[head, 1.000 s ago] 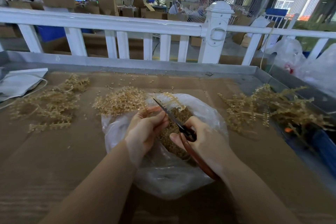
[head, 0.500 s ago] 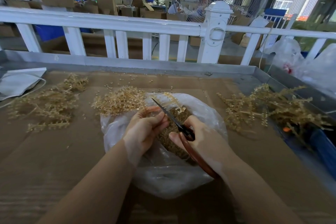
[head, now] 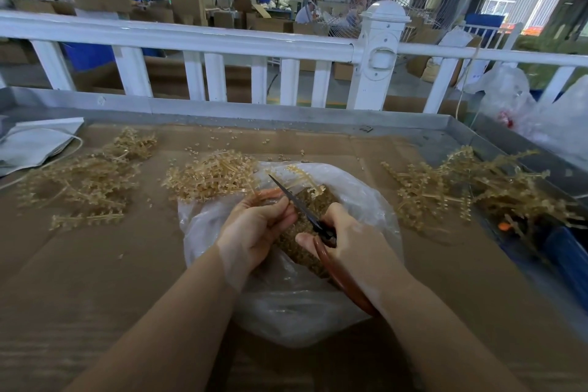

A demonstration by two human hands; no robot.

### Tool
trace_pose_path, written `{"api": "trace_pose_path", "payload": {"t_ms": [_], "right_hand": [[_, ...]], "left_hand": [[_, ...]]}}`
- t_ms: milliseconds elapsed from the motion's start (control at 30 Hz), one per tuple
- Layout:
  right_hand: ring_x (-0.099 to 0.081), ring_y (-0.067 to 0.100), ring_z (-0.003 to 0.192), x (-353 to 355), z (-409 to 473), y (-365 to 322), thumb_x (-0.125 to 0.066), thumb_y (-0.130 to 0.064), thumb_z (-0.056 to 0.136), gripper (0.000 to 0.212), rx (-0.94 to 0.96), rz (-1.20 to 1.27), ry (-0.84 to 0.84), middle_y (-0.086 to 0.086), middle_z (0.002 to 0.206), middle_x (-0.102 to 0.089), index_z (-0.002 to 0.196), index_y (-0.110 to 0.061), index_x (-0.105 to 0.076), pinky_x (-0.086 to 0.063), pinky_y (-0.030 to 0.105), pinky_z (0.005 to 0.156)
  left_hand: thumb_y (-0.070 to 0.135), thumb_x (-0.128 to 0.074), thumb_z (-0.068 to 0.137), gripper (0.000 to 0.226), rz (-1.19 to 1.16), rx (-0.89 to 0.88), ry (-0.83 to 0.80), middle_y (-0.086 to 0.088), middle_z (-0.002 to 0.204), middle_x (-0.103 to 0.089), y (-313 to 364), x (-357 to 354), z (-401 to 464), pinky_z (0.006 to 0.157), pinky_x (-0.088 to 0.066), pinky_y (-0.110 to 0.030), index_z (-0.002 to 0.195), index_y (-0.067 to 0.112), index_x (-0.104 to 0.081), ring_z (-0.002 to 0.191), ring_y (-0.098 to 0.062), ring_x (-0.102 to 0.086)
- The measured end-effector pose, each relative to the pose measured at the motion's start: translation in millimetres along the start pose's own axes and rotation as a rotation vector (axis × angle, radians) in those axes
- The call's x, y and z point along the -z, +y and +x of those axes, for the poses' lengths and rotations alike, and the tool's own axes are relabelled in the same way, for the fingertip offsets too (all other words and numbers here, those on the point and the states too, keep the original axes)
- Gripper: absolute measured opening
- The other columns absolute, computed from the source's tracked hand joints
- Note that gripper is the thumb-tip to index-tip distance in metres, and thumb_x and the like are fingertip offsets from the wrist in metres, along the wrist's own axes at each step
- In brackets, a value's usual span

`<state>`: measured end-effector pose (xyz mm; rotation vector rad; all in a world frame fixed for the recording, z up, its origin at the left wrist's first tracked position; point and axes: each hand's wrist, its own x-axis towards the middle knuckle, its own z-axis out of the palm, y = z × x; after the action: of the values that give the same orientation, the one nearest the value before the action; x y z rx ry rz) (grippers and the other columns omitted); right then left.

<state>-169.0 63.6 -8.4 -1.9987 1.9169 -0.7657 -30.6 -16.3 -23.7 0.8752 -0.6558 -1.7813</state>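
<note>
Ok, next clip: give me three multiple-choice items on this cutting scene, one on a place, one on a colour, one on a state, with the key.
1. Where does the clear plastic bag lie?
A. on the cardboard, under both hands
B. hung on a railing
C. on the floor

2. What colour are the handles of the scissors?
A. blue
B. reddish-brown
C. white

3. What is the right hand doing?
A. resting flat on the table
B. hanging idle, holding nothing
C. gripping the scissors

Key:
1 A: the bag sits on the cardboard directly below the hands.
2 B: the long handle loop below the right hand is reddish-brown.
3 C: its fingers curl round the handles, while the left hand pinches a tan sprue by the blade.
</note>
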Motion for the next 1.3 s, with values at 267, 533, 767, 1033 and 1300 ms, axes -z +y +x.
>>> {"api": "trace_pose_path", "payload": {"t_ms": [267,533,767,1033,1300], "right_hand": [[-0.048,-0.007,0.065,-1.4,-2.6,2.2,-0.056,-0.060,0.085,0.032,0.007,-0.026,0.024,-0.018,0.072,-0.049,0.090,-0.032,-0.041,-0.033,0.010,0.052],[-0.055,0.003,0.069,1.4,-3.0,-4.1,-0.055,-0.059,0.085,0.036,-0.036,0.113,-0.020,-0.008,0.075,-0.056,0.090,-0.027,-0.040,-0.036,0.015,0.056],[-0.057,0.003,0.073,3.3,-1.4,-7.2,-0.054,-0.058,0.087,0.037,-0.046,0.115,-0.047,-0.009,0.080,-0.058,0.095,-0.025,-0.041,-0.039,0.013,0.060],[-0.061,0.016,0.084,0.5,-3.6,-6.7,-0.055,-0.059,0.085,0.040,-0.053,0.092,-0.041,-0.004,0.088,-0.061,0.099,-0.023,-0.040,-0.049,0.034,0.080],[-0.059,0.019,0.091,-0.6,-4.5,-6.7,-0.055,-0.061,0.084,0.044,-0.054,0.050,-0.046,0.000,0.095,-0.060,0.101,-0.024,-0.040,-0.049,0.039,0.086]], "left_hand": [[-0.013,-0.053,0.084,0.017,-0.001,0.028,-0.005,-0.007,0.059,-0.067,-0.1,0.8,0.8,0.054,-0.057,-0.024,0.092,0.001,-0.057,0.053,-0.013,-0.066],[-0.013,-0.055,0.083,0.020,-0.004,0.012,-0.012,-0.010,0.071,-0.067,-2.7,-0.9,1.9,0.057,-0.058,-0.025,0.096,0.002,-0.056,0.058,-0.016,-0.067],[-0.014,-0.055,0.079,0.047,-0.033,0.012,-0.086,-0.017,0.098,-0.066,-2.5,1.7,-0.5,0.063,-0.059,-0.027,0.126,-0.011,-0.050,0.084,-0.025,-0.068],[-0.016,-0.054,0.078,0.038,-0.084,0.043,-0.045,-0.017,0.099,-0.066,-1.6,1.9,-0.4,0.062,-0.058,-0.026,0.116,-0.009,-0.054,0.081,-0.022,-0.070],[-0.015,-0.049,0.084,0.014,-0.077,0.060,0.006,-0.012,0.068,-0.071,-1.0,-0.3,-0.3,0.052,-0.056,-0.024,0.092,-0.008,-0.058,0.062,-0.019,-0.071]]}}
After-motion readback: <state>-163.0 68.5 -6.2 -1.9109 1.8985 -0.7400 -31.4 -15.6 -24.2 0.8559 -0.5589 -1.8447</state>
